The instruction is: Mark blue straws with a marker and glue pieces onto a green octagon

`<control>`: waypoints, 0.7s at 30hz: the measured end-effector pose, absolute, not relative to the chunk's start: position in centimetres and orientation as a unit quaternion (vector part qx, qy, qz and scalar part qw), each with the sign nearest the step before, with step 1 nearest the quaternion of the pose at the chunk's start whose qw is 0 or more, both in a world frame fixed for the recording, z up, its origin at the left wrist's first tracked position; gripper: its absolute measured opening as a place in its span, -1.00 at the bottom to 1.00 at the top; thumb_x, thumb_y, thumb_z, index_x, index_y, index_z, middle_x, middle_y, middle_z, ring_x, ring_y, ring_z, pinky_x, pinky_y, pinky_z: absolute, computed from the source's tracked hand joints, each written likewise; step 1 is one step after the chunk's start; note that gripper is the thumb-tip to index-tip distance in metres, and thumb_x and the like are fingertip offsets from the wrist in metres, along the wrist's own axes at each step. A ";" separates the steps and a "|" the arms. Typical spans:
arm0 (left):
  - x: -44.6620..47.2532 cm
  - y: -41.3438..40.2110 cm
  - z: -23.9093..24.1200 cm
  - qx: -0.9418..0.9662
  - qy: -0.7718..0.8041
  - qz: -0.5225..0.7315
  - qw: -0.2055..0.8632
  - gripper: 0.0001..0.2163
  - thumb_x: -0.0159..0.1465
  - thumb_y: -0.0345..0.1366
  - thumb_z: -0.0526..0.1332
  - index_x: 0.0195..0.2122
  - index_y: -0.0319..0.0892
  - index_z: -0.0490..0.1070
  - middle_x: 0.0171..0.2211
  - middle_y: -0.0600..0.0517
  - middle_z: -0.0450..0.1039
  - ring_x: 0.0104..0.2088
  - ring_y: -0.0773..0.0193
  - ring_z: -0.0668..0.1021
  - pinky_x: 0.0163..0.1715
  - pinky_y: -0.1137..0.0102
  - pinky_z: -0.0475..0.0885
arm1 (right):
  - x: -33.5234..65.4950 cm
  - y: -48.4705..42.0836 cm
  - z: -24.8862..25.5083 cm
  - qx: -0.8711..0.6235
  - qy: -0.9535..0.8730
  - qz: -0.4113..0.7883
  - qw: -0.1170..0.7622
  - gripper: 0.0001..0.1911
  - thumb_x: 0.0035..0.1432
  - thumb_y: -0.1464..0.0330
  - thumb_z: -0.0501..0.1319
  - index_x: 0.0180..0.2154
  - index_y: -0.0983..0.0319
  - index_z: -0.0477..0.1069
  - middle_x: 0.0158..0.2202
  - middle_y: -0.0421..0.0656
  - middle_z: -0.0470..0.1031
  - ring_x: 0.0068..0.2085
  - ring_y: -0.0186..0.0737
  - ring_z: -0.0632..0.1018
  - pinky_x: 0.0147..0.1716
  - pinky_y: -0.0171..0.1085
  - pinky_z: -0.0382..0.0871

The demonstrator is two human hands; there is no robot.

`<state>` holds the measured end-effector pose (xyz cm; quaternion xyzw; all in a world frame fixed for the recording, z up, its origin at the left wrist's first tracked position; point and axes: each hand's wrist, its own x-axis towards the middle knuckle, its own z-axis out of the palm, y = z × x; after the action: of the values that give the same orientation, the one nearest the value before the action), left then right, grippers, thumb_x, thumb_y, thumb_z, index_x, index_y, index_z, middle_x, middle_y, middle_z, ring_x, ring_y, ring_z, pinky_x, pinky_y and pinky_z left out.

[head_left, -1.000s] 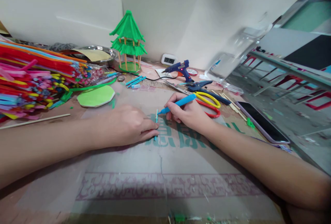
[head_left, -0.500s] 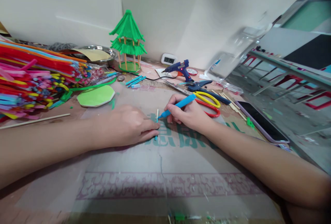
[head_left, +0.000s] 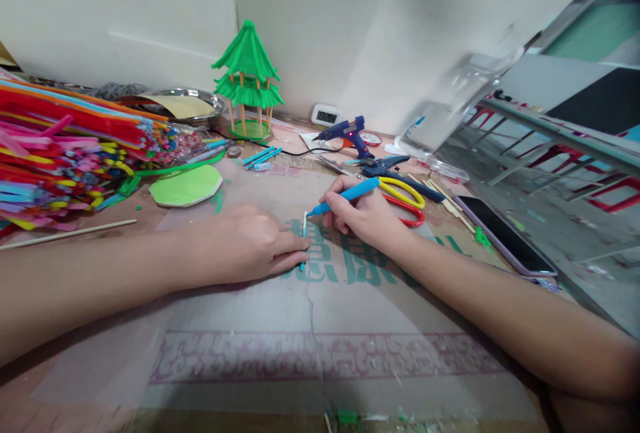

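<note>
While left hand (head_left: 250, 243) pins a stick (head_left: 305, 221), right hand (head_left: 370, 218) grips blue tool (head_left: 345, 196)

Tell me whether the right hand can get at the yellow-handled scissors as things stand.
Probably yes: the yellow-handled scissors lie just beyond the right hand with nothing over their handle, but that hand holds the blue cutter, so its grip is taken.

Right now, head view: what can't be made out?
All in the head view:
blue stick: middle hidden under the left hand.
blue tool in the right hand: tip too small to tell blade from nib.
clock: digits too small.
straw bundle: cut off by the left edge.
</note>
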<state>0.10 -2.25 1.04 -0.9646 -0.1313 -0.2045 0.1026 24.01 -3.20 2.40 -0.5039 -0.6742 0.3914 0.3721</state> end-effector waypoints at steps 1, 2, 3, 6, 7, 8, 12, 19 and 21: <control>0.1 -2.3 1.0 -0.965 -0.133 -0.202 0.102 -0.62 0.57 -0.13 0.03 -0.11 -0.07 0.67 -0.49 0.00 0.61 -0.51 0.23 0.60 -0.46 0.38 0.36 | 24.0 -3.3 2.4 -0.498 -0.679 0.398 0.364 -0.78 0.24 0.19 0.29 -0.34 0.17 0.35 -0.58 -0.24 0.53 -0.65 -0.39 0.35 -0.66 -0.39 0.22; 0.1 -2.3 1.0 -0.965 -0.132 -0.202 0.101 -0.62 0.57 -0.13 0.03 -0.10 -0.07 0.67 -0.49 0.01 0.61 -0.52 0.23 0.59 -0.46 0.38 0.36 | 24.1 -3.4 2.4 -0.492 -0.684 0.406 0.354 -0.79 0.23 0.20 0.29 -0.34 0.17 0.36 -0.58 -0.24 0.54 -0.65 -0.39 0.35 -0.66 -0.39 0.22; 0.1 -2.2 1.0 -0.965 -0.132 -0.203 0.099 -0.62 0.57 -0.13 0.04 -0.10 -0.08 0.66 -0.50 0.01 0.61 -0.52 0.23 0.59 -0.46 0.38 0.35 | 24.1 -3.5 2.5 -0.487 -0.688 0.412 0.345 -0.79 0.22 0.20 0.30 -0.35 0.17 0.37 -0.58 -0.23 0.54 -0.65 -0.39 0.35 -0.66 -0.39 0.23; 0.1 -2.2 0.9 -0.965 -0.125 -0.210 0.098 -0.63 0.57 -0.14 0.05 -0.11 -0.10 0.66 -0.49 0.00 0.61 -0.53 0.24 0.59 -0.47 0.38 0.33 | 24.1 -3.6 2.4 -0.487 -0.687 0.413 0.347 -0.77 0.21 0.21 0.32 -0.36 0.17 0.36 -0.58 -0.24 0.54 -0.64 -0.38 0.36 -0.65 -0.39 0.23; 0.2 -2.2 0.9 -0.965 -0.123 -0.211 0.099 -0.63 0.56 -0.14 0.06 -0.12 -0.11 0.66 -0.49 0.00 0.62 -0.52 0.24 0.59 -0.47 0.38 0.32 | 24.1 -3.5 2.4 -0.492 -0.683 0.407 0.355 -0.77 0.22 0.20 0.32 -0.35 0.17 0.35 -0.59 -0.25 0.53 -0.64 -0.38 0.36 -0.66 -0.39 0.23; 0.2 -2.2 0.9 -0.964 -0.123 -0.213 0.101 -0.64 0.56 -0.14 0.06 -0.12 -0.11 0.66 -0.49 -0.01 0.62 -0.52 0.24 0.59 -0.48 0.39 0.31 | 24.1 -3.4 2.4 -0.497 -0.680 0.400 0.362 -0.77 0.23 0.20 0.31 -0.35 0.17 0.35 -0.59 -0.25 0.52 -0.64 -0.39 0.36 -0.66 -0.39 0.23; 0.3 -2.3 1.0 -0.961 -0.123 -0.216 0.117 -0.61 0.57 -0.14 0.03 -0.14 -0.09 0.67 -0.48 0.00 0.64 -0.52 0.22 0.61 -0.49 0.37 0.32 | 24.1 -2.9 2.3 -0.510 -0.674 0.377 0.378 -0.75 0.26 0.19 0.30 -0.34 0.16 0.31 -0.59 -0.27 0.51 -0.64 -0.39 0.36 -0.66 -0.40 0.22; 0.2 -2.2 0.9 -0.961 -0.125 -0.212 0.124 -0.60 0.57 -0.12 0.02 -0.09 -0.09 0.67 -0.49 0.00 0.64 -0.52 0.23 0.61 -0.49 0.38 0.33 | 24.1 -3.0 2.4 -0.511 -0.674 0.376 0.378 -0.80 0.28 0.22 0.25 -0.33 0.16 0.32 -0.58 -0.26 0.52 -0.64 -0.39 0.37 -0.65 -0.39 0.25; 0.2 -2.2 0.8 -0.961 -0.125 -0.214 0.125 -0.59 0.58 -0.12 0.00 -0.09 -0.09 0.67 -0.49 0.00 0.64 -0.53 0.22 0.61 -0.50 0.37 0.32 | 24.1 -3.0 2.4 -0.510 -0.677 0.384 0.367 -0.81 0.27 0.23 0.25 -0.34 0.17 0.34 -0.58 -0.25 0.52 -0.64 -0.38 0.37 -0.65 -0.39 0.25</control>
<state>0.16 -2.20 0.83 -0.9607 -0.1246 -0.2143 0.1248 24.12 -3.02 2.36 -0.5100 -0.6766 0.3838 0.3671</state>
